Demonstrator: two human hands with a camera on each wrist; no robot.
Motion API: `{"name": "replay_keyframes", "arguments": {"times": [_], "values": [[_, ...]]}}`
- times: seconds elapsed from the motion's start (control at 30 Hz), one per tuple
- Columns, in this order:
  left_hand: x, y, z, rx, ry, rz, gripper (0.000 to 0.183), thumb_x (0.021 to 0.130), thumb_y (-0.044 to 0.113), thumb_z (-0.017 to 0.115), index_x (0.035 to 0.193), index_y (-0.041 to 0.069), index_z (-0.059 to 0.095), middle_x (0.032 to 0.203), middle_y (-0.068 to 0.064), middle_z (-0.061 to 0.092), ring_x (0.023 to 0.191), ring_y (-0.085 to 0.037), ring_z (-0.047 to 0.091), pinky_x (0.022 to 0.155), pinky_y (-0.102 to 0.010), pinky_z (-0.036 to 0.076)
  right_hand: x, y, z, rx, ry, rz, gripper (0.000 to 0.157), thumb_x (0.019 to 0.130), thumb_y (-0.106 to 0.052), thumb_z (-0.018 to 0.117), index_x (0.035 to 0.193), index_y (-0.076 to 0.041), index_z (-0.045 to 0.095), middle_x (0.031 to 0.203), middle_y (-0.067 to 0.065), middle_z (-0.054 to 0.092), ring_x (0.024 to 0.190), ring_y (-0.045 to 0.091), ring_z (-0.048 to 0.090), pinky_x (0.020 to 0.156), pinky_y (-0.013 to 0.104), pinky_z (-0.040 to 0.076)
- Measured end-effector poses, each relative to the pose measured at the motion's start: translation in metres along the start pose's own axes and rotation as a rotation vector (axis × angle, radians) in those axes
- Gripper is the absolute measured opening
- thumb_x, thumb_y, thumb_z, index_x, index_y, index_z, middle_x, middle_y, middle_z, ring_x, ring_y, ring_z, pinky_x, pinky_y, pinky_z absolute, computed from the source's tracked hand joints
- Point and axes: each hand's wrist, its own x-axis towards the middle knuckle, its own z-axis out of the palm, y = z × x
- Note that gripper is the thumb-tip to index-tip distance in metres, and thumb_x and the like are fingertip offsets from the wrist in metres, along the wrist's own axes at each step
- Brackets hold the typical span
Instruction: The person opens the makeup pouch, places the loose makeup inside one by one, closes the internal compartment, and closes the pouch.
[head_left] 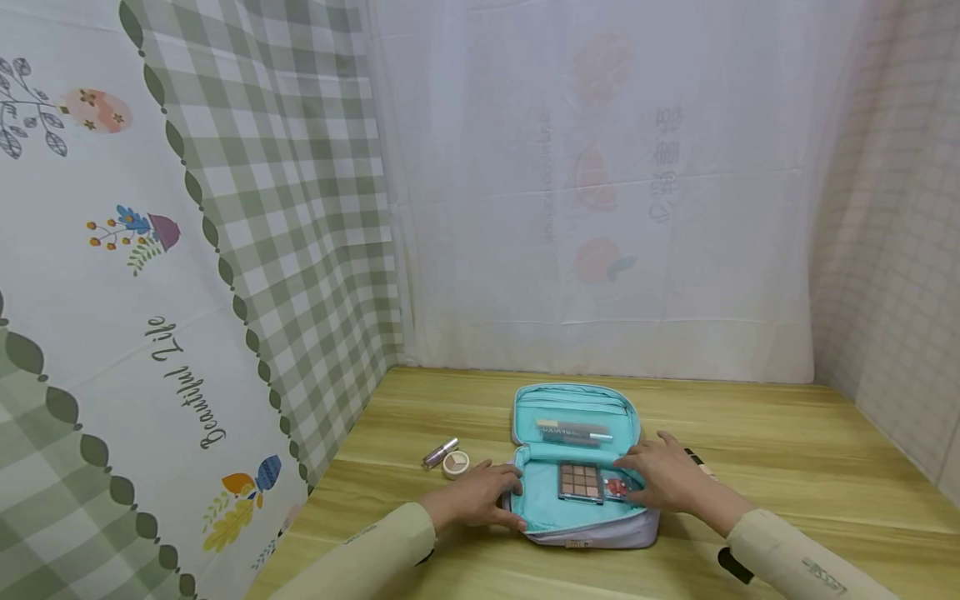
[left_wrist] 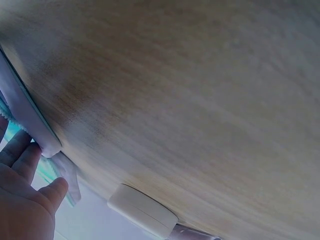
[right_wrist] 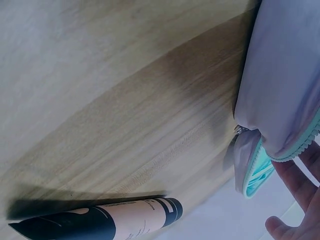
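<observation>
An unzipped lilac cosmetic bag (head_left: 592,537) with a teal lining lies on the table, its lid folded back. Inside are an eyeshadow palette (head_left: 581,482) and, right beside it, a small clear-lidded compact (head_left: 616,487) with red in it. My left hand (head_left: 480,493) is at the bag's left side, fingers over the zip edge and thumb at the front corner. Over the right rim reaches my right hand (head_left: 663,477), its thumb and forefinger spread close around the compact, the outer finger lifted away. The right wrist view shows these fingers entering past the zip (right_wrist: 295,152).
Left of the bag lie a round pot (head_left: 456,464) with several coloured sections and a shiny tube (head_left: 440,452). Slim tubes (head_left: 573,432) sit in the lid's pocket. A black and beige tube (right_wrist: 135,218) lies right of the bag, partly behind my right hand in the head view.
</observation>
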Motion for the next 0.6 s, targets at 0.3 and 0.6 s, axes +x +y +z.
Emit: {"name": "replay_keyframes", "arguments": {"times": [0.3,0.6], "values": [[0.0,0.0,0.0,-0.009,-0.005,-0.01,0.049,0.087,0.058,0.068,0.114,0.017,0.065,0.139,0.0,0.055,0.135,-0.018,0.046,0.111,-0.053,0.034,-0.003,0.002,0.002,0.066,0.031,0.045,0.036,0.082,-0.033,0.079,0.113,-0.014,0.074,0.111,0.008,0.069,0.11,0.035,0.061,0.095,0.071,0.036],[0.0,0.0,0.0,0.001,-0.002,-0.009,0.049,0.087,0.059,0.067,0.114,0.017,0.065,0.138,0.0,0.055,0.135,-0.018,0.046,0.111,-0.052,0.034,-0.015,0.018,-0.001,0.248,0.174,0.16,0.027,0.09,-0.015,0.071,0.115,-0.004,0.072,0.116,0.018,0.067,0.107,0.042,0.062,0.087,0.061,0.049]]}}
